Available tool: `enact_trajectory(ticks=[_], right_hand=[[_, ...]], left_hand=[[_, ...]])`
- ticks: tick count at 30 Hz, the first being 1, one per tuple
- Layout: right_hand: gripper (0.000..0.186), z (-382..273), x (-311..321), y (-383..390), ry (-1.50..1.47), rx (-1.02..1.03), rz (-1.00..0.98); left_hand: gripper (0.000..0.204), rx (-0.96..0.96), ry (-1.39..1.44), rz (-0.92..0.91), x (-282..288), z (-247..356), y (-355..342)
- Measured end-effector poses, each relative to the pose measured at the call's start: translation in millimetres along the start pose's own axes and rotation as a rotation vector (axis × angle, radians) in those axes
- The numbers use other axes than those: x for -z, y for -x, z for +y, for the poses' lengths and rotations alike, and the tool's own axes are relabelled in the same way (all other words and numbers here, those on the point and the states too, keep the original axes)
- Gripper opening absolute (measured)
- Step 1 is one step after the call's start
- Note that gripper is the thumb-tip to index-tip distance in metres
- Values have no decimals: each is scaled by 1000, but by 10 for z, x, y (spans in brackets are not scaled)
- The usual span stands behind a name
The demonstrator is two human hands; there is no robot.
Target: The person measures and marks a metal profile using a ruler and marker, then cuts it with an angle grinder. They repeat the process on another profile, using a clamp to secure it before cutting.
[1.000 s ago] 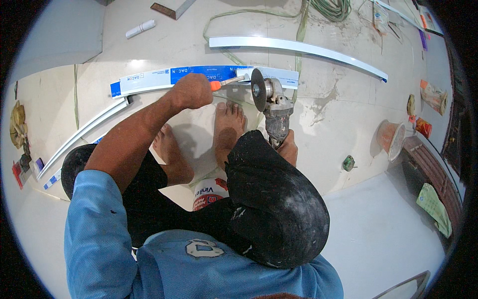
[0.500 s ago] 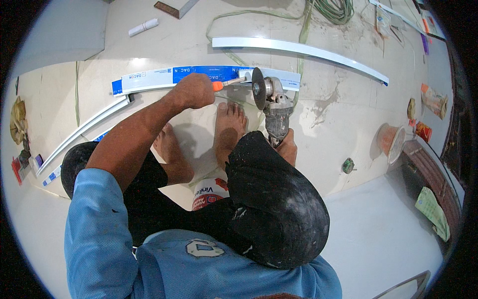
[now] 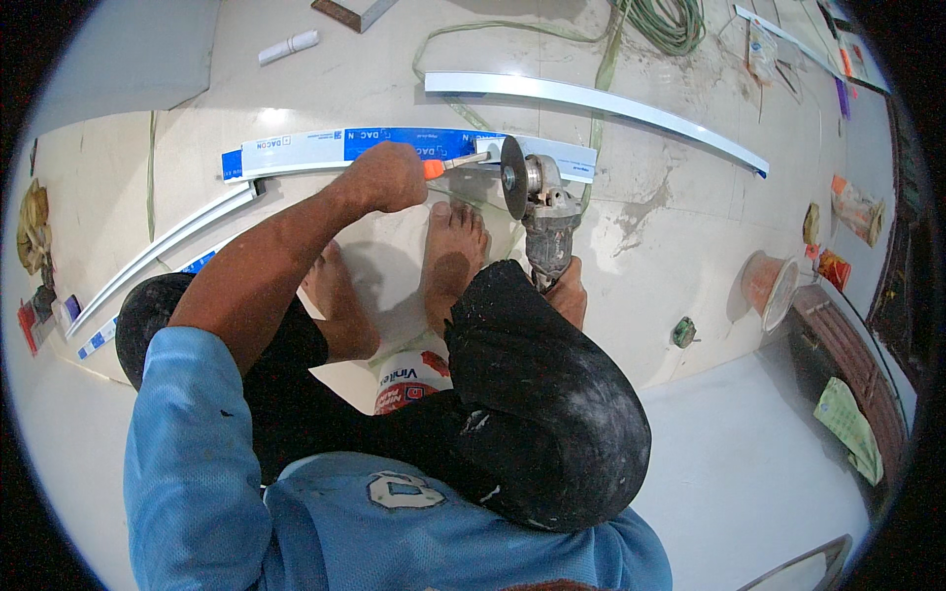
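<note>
My left hand [image 3: 390,177] is closed around the orange handle of a narrow, flat-bladed tool [image 3: 463,163]. Its pale blade reaches toward the disc of a worn angle grinder [image 3: 550,219]; whether the two touch is unclear. Low on the grinder's body, my right hand [image 3: 568,293] is wrapped round it, partly hidden by my knee. The dark disc stands upright over a white profile strip [image 3: 296,155] with blue film, lying on the floor beyond my feet. Contact between disc and strip cannot be judged from here.
Beyond lies another white strip [image 3: 591,96], with a coiled green hose [image 3: 670,25] behind it. More profile [image 3: 163,246] rests at left. A paint bucket [image 3: 409,379] is beneath me. To the right are a tub [image 3: 769,289] and a small green object [image 3: 684,332].
Hands, tool and grinder hold nearly the same pose. The whole view has shifted slightly.
</note>
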State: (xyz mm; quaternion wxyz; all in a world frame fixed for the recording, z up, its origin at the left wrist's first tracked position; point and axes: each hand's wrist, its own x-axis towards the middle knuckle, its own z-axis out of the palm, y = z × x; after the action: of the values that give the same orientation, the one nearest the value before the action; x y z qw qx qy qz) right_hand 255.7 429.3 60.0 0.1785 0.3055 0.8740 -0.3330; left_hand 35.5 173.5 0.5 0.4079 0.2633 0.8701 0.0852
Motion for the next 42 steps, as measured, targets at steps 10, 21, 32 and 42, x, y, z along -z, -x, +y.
enact_trajectory(ticks=[10, 21, 32, 42], right_hand=[[62, -34, -40, -18, 75, -33, 63], [65, -79, -15, -32, 65, 27, 83], [65, -150, 48, -80, 83, 32, 38], [61, -235, 123, -69, 84, 31, 3]], left_hand=[[28, -45, -67, 7, -1, 5, 4], [29, 15, 14, 2, 24, 35, 29], [30, 4, 44, 27, 41, 22, 58], [30, -3, 31, 42, -18, -9, 34]])
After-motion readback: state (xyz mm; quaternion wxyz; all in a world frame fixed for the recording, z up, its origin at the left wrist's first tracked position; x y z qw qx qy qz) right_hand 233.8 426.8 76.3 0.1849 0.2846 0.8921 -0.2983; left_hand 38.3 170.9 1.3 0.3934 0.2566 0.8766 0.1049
